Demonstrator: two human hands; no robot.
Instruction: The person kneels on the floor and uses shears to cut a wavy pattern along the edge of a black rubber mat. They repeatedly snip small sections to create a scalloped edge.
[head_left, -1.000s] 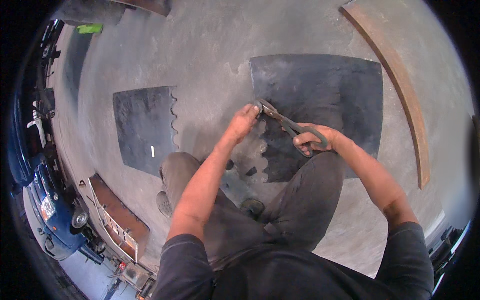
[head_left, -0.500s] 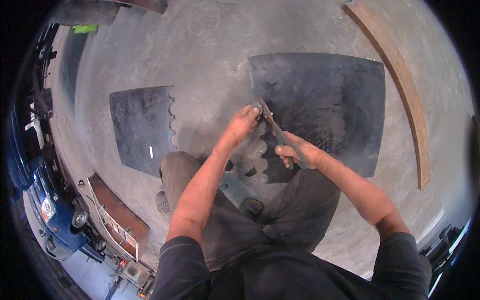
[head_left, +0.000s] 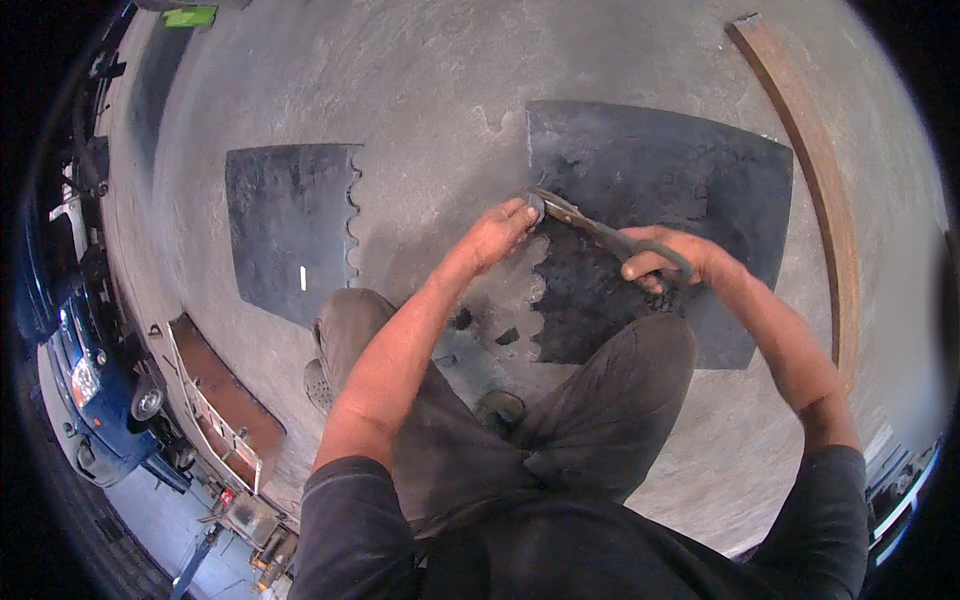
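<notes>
Dark sheet [head_left: 665, 165], its edge pinched in the left grip [head_left: 495, 237]; right grip [head_left: 668, 258] clamped on shears [head_left: 597, 230], blades [head_left: 560, 207] beside fingertips [head_left: 526, 212]: a slip could nick them!

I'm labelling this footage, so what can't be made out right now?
In the head view:
Dark piece at the blades: partly hidden by the left hand.
Shears' handles: partly covered by the right hand.
Larger mat, lower edge: partly behind the right knee.
White mark on the smaller mat: too small to identify.

Hands [head_left: 495, 238] with shears [head_left: 606, 236] at dark sheet [head_left: 660, 172]
</notes>
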